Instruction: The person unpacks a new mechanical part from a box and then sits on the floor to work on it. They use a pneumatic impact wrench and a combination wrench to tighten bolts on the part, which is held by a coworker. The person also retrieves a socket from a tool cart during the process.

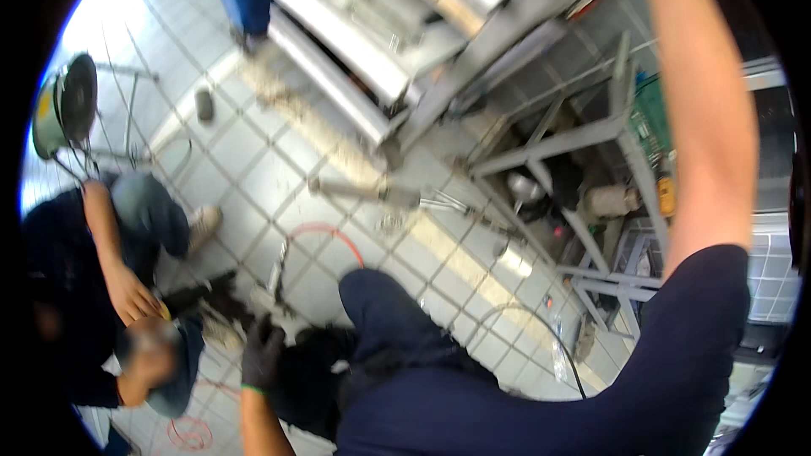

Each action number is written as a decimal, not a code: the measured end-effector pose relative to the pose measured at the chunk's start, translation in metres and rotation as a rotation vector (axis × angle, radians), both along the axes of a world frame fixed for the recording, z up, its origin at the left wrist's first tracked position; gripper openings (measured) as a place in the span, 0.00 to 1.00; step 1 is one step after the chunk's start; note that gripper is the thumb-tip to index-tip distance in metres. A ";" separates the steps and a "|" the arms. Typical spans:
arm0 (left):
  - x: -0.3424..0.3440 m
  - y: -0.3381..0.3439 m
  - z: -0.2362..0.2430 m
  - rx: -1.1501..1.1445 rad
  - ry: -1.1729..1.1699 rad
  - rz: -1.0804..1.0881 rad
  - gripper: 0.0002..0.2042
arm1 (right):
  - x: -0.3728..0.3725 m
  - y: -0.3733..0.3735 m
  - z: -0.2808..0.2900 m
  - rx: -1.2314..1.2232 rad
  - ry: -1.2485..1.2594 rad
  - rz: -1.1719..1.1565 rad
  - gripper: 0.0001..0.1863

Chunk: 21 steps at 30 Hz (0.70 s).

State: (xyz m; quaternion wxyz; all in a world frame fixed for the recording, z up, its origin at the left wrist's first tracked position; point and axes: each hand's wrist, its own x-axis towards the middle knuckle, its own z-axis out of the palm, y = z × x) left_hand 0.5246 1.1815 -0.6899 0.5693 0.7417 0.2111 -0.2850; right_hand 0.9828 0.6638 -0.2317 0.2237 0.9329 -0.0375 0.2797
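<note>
My left hand (264,353), in a dark grey glove with a green cuff edge, hangs low beside my bent knee. Its fingers are somewhat apart, and I make out nothing in them. A metal hand tool (276,270) lies on the tiled floor just beyond it, near a red hose (325,230). My right arm (705,118) is bare below a dark sleeve and stretches up past the top edge. The right hand is out of the picture, so what it touches is hidden.
A person (76,287) crouches at left, one hand by a dark tool (190,294). A drum fan (68,105) stands behind. Metal rollers (338,42) on a frame fill the top. A grey metal rack (583,139) holds assorted items. A black cable (549,329) curves across the floor.
</note>
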 end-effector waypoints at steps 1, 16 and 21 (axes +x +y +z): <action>0.006 -0.008 0.023 -0.029 0.020 -0.041 0.31 | -0.008 -0.001 0.009 0.033 -0.003 -0.004 0.23; 0.208 -0.167 0.391 0.163 -0.138 -0.352 0.30 | -0.014 -0.020 0.076 0.557 -0.136 0.565 0.11; 0.359 -0.284 0.437 0.343 -0.660 -0.160 0.27 | -0.014 -0.046 0.069 0.703 -0.229 0.778 0.11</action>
